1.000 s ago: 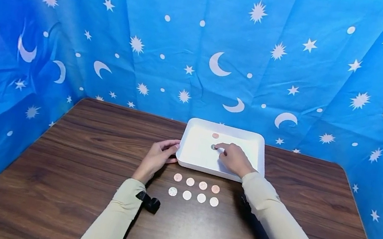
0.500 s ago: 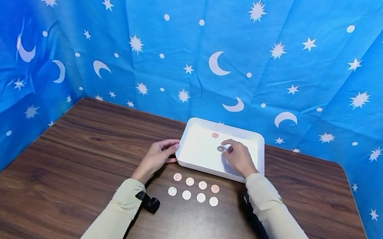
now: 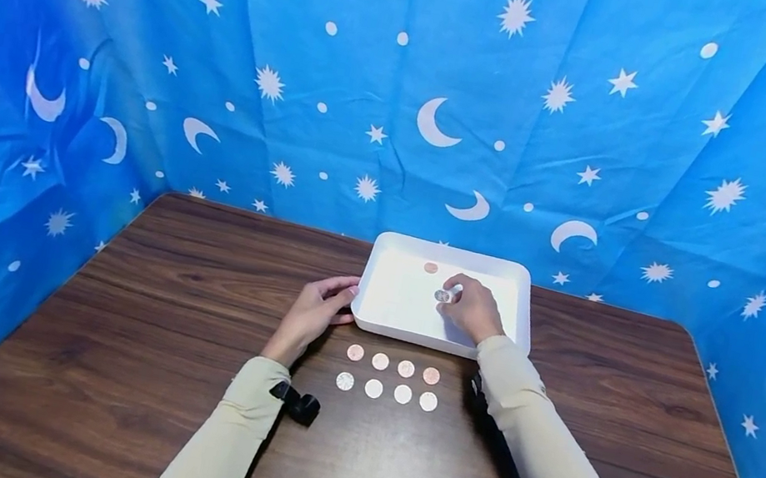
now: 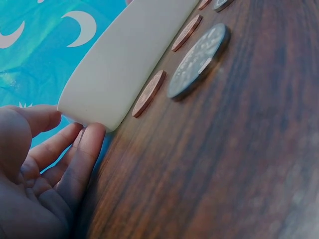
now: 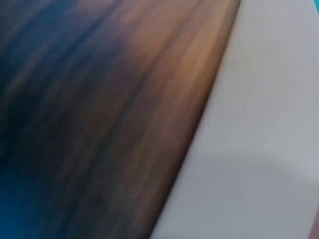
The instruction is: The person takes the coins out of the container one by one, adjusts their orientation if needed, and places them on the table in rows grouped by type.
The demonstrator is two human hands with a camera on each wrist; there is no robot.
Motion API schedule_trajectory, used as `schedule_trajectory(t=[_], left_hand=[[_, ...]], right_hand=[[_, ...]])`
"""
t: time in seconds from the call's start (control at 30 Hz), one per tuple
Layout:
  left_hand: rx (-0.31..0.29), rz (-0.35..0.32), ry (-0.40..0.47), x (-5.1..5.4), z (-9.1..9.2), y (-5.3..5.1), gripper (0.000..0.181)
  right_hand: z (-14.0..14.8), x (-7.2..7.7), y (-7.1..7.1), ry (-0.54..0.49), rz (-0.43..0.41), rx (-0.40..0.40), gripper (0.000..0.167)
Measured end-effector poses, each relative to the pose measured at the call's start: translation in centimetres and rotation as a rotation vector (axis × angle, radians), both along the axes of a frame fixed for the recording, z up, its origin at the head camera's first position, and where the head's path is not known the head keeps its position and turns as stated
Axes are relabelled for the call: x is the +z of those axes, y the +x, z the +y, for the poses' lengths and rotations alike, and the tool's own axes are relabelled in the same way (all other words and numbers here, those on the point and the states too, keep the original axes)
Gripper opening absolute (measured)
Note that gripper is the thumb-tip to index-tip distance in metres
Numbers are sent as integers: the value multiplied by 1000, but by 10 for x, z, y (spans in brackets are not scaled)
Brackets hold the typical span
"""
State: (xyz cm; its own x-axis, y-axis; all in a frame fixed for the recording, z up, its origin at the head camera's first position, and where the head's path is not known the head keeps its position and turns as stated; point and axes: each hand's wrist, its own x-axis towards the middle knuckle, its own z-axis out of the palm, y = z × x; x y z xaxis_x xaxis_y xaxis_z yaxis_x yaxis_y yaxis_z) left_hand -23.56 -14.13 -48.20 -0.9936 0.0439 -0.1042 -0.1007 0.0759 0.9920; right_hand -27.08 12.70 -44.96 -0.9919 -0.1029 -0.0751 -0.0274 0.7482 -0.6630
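A shallow white tray (image 3: 383, 329) lies toward the back of the wooden table. My left hand (image 3: 313, 312) holds the tray's left side; in the left wrist view its fingers (image 4: 93, 144) meet the outer wall and rim at a corner. Inside the tray, my right hand (image 3: 473, 309) pinches a silver coin (image 3: 443, 296) between thumb and index finger. A copper coin (image 3: 431, 267) lies farther back on the tray floor. The right wrist view shows mostly table and tray wall (image 5: 249, 124), with the pinching fingers out of sight.
Before the tray, several coins lie in two rows: copper coins (image 3: 380, 361) in the row closer to the tray, silver coins (image 3: 373, 389) in the nearer one. A blue cloth (image 3: 339, 139) with moons and stars hangs around the table (image 3: 126, 365).
My right index finger was touching the silver coin on the tray floor. The coin slid to the right and is now pinched between thumb and finger. My left hand stayed in place.
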Motion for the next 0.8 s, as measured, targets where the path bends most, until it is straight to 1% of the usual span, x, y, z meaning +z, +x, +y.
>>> schedule_trajectory(t=[0.13, 0.3, 0.4, 0.5, 0.63, 0.7, 0.8], left_hand=[[-1, 0, 5, 1, 0, -1, 38], [4, -4, 11, 0, -1, -1, 37], [0, -6, 19, -2, -1, 0, 37], [-1, -1, 22, -3, 0, 1, 37], [-7, -1, 15, -2, 1, 2, 37], [-7, -1, 13, -1, 1, 2, 37], [0, 3, 18, 1, 0, 1, 37]], right_hand=[[-1, 5, -1, 25, -10, 1, 26], [0, 6, -5, 63, -50, 56, 17], [2, 5, -5, 77, -56, 86, 19], [4, 5, -4, 65, -57, 85, 22], [6, 7, -1, 36, -84, 77, 26], [7, 9, 0, 33, -89, 96, 29], [8, 11, 0, 47, -64, 132, 28]])
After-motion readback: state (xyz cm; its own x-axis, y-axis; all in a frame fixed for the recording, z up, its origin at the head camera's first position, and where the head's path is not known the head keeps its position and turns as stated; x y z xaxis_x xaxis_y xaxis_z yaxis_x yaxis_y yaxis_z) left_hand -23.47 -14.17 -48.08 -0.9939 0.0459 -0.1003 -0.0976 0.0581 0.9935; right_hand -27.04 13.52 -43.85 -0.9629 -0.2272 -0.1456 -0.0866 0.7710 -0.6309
